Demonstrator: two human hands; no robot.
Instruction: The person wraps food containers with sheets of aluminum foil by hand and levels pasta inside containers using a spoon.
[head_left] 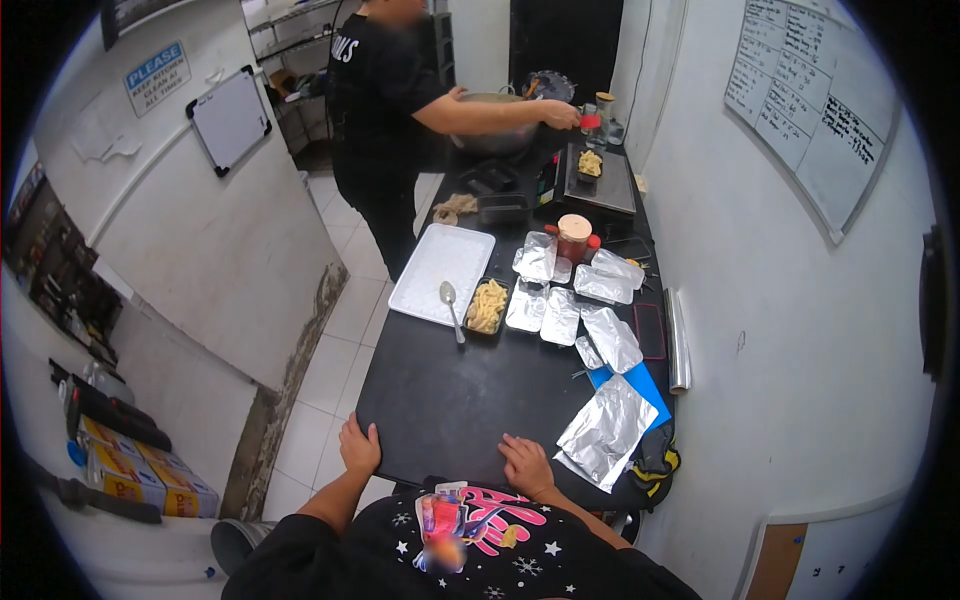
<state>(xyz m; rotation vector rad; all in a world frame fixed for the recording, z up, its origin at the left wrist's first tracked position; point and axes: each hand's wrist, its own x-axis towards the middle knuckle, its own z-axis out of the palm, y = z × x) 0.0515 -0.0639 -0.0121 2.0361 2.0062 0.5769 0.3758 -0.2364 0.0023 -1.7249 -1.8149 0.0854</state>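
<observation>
My left hand [360,446] rests on the left front edge of the black table [440,400], fingers apart and holding nothing. To its right, my right hand [525,466] lies on the tabletop near the front edge, also open with nothing in it. Farther up the table is a black container of pasta [487,306], uncovered. A metal spoon [448,294] lies with its bowl on the white tray [430,262] and its handle over the rim. Sheets of foil [606,430] lie to the right of my right hand.
Several foil-covered containers [526,304] stand around a lidded jar [573,238]. At the far end a person [375,110] in black reaches across a large metal pot [490,130]. A small pasta container [590,165] sits on a scale [610,190]. A foil roll [679,345] lies along the right wall.
</observation>
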